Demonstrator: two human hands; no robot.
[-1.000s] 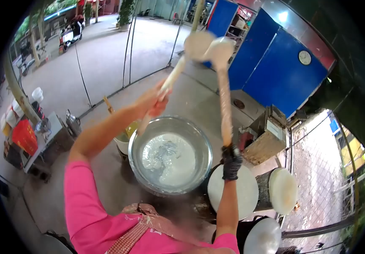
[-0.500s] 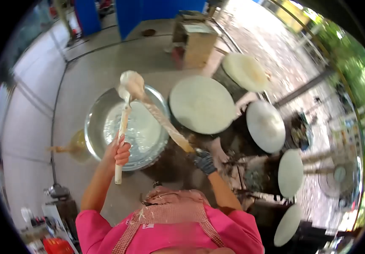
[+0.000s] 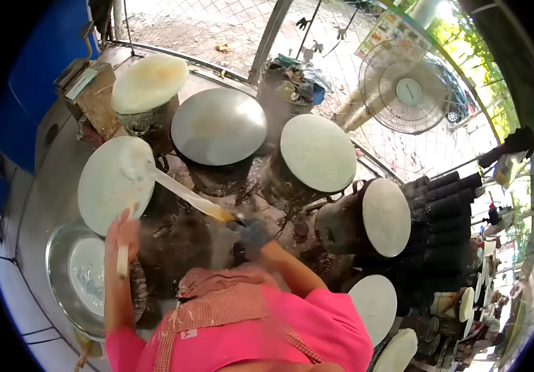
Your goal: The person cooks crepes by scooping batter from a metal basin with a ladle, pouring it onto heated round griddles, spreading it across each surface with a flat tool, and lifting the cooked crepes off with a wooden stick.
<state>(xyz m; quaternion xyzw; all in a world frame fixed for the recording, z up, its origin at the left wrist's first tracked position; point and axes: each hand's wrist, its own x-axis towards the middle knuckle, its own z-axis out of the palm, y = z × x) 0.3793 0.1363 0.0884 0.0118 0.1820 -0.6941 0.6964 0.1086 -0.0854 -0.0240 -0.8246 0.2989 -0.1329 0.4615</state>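
Note:
My left hand (image 3: 125,234), bare, is wrapped round a pale handle (image 3: 122,261) whose lower end sticks out below it. My right hand (image 3: 254,233), in a dark glove, grips the brown end of a long whitish ladle (image 3: 187,193). The ladle's head lies over the round white pan surface (image 3: 109,192) at the left, blurred there, so I cannot tell whether it touches. Where the left tool's head ends is also unclear. Below, the steel basin (image 3: 56,279) with white batter stands beside my left forearm.
A grey domed pan (image 3: 219,127) and white-topped round pans (image 3: 317,153) on drum stoves curve across the front and right. A large fan (image 3: 403,90) stands beyond, by a wire fence. Dark cylinders (image 3: 443,211) are stacked at the right. A box (image 3: 96,99) stands upper left.
The view has swung right toward the stoves. Both hands, still holding their tools, have moved from over the basin to the white pan surface beside it.

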